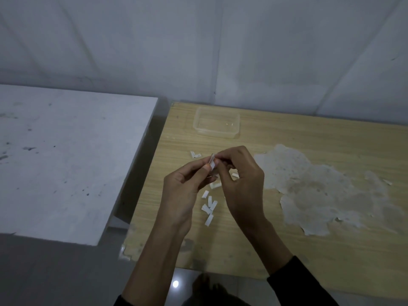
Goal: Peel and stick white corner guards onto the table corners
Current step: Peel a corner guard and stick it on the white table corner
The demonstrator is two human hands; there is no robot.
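Left hand [183, 191] and right hand [240, 180] grips pinching one corner guard [212, 163], likely backing strips [209, 206] beneath, clear tub [217, 134] beyond

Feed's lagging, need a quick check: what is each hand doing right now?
Left hand: pinching the white corner guard.
Right hand: pinching the same guard's top edge.

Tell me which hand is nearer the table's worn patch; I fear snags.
Right. The right hand is left of the worn patch; the left hand, also pinching the corner guard, is farther left.
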